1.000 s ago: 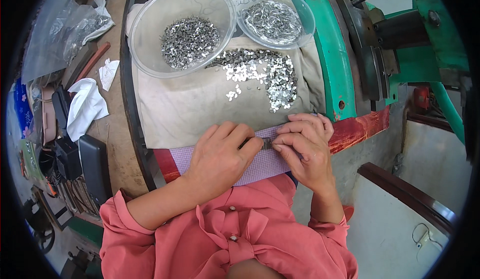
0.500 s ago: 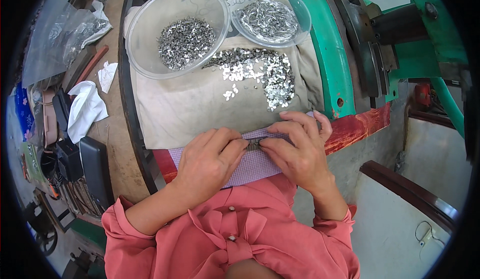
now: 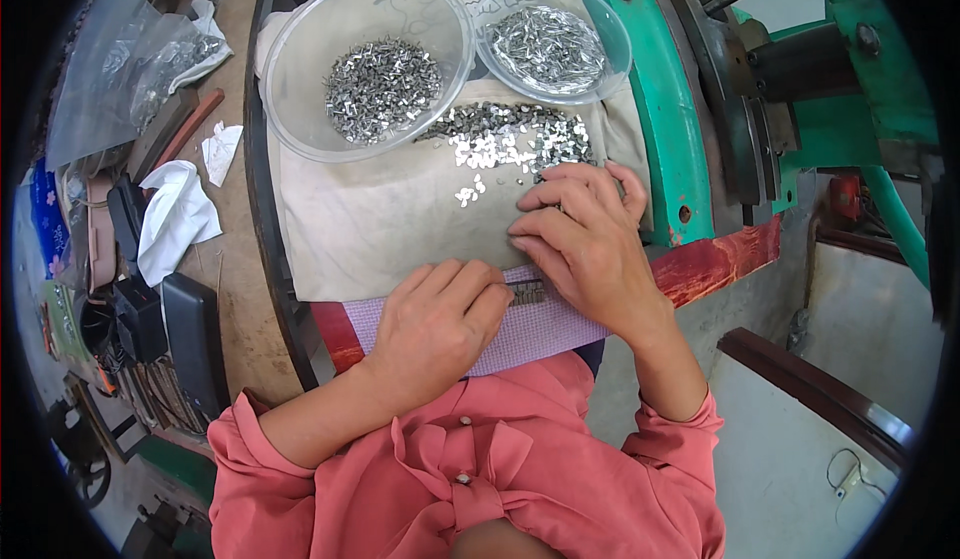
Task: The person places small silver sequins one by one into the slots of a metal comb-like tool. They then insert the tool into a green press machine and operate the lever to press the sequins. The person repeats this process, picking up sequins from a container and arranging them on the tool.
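Note:
My left hand (image 3: 432, 327) rests on a purple checked cloth (image 3: 555, 331), its fingers closed at the left end of a short row of small metal pieces (image 3: 528, 293). These pieces stand side by side in a dark narrow holder, partly hidden by my fingers. Farther forward, my right hand (image 3: 597, 244) hovers over the beige cloth (image 3: 390, 214), fingers curled and apart, with nothing visible in them. Just beyond it lies a spread of small flat silvery metal pieces (image 3: 490, 149); my right hand covers its near right part.
Behind the spread stand a large clear plastic tub (image 3: 285, 109) of small metal bits and a smaller clear tub (image 3: 622, 64) of slender metal pieces. A green machine (image 3: 675, 129) borders the right. On the left, a wooden table (image 3: 250, 329) holds white tissue (image 3: 178, 221) and a black case (image 3: 193, 339).
My right hand has left the row of metal pieces and moved forward to the loose spread. The row's right part is now uncovered. My left hand stays at its left end.

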Tool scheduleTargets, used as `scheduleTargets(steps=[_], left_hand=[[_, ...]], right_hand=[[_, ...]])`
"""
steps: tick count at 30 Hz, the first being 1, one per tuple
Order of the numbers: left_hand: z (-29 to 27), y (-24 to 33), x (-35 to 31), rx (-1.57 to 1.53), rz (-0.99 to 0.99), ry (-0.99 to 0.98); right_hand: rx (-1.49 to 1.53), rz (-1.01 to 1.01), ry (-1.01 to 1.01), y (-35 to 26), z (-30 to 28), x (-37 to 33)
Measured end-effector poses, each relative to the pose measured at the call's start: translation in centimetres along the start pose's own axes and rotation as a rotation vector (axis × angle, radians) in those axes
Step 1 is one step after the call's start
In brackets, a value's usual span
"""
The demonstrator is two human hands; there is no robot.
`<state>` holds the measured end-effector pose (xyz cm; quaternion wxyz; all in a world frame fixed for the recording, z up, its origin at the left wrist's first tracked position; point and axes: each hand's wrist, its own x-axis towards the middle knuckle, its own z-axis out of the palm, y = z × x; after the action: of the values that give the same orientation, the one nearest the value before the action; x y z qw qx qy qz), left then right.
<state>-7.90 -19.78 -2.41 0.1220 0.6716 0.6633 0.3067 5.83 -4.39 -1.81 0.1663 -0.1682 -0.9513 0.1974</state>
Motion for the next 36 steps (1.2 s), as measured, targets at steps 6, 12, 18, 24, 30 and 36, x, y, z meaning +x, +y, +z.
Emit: scheduleTargets(steps=[6,12,18,24,30,36], left_hand=[[-0.1,0.1,0.0,-0.071,-0.054,-0.002],[-0.4,0.1,0.0,-0.116,-0.089,-0.029],[-0.5,-0.1,-0.4,-0.148,-0.110,-0.021],[-0.6,0.0,-0.4,-0.162,-0.113,-0.029],[-0.4,0.1,-0.2,-0.141,-0.089,-0.057],[-0.3,0.0,-0.3,-0.147,-0.097,-0.048]], right_hand=[[-0.019,-0.031,-0.015,0.4,0.0,0.3],[-0.070,-0.039,0.021,-0.2,0.4,0.0],[-0.075,-0.054,0.011,-0.1,0.5,-0.1],[0.010,-0.003,0.006,-0.5,-0.8,-0.7],[0.026,0.062,-0.030,-1.9,-1.0,-3.8],[0.052,0.103,0.013,-1.8,-1.3,-4.4]])
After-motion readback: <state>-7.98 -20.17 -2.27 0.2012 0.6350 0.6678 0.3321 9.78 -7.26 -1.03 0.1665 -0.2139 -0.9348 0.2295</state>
